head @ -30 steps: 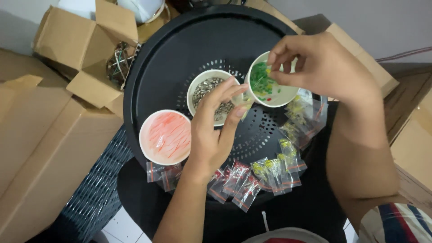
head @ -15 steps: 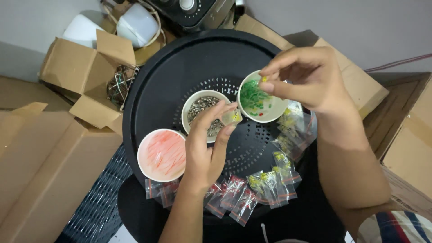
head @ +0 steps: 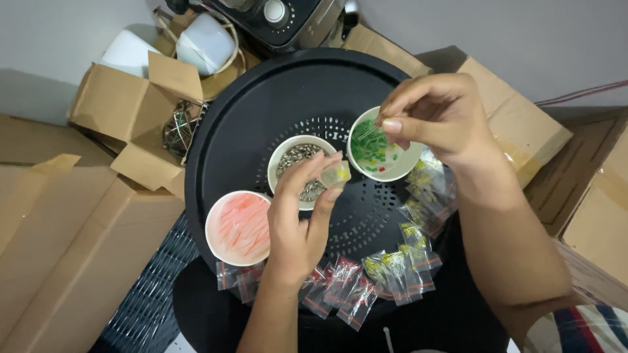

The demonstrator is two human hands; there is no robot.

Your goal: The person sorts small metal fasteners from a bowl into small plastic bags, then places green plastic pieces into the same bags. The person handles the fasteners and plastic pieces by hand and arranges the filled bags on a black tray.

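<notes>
My left hand (head: 299, 216) pinches a small clear plastic bag (head: 335, 174) with yellow bits in it, held over the middle white bowl (head: 288, 150) of grey metal parts. My right hand (head: 437, 117) hovers over the right white bowl (head: 400, 171) of green and yellow pieces and pinches a small green piece with thin leads. A third white bowl (head: 239, 227), full of pink-red pieces, stands at the left. All three bowls rest on a round black perforated tray (head: 261, 98).
Several small filled bags (head: 402, 261), some with yellow parts and some with red (head: 343, 291), lie along the tray's near and right edge. Cardboard boxes (head: 118, 108) stand to the left and right (head: 523, 124). A black appliance (head: 281, 16) and a white container (head: 206, 42) sit behind the tray.
My right hand has lifted slightly from the green bowl with a piece pinched. My left hand has raised the small bag closer to the right hand. The view has shifted downward.
</notes>
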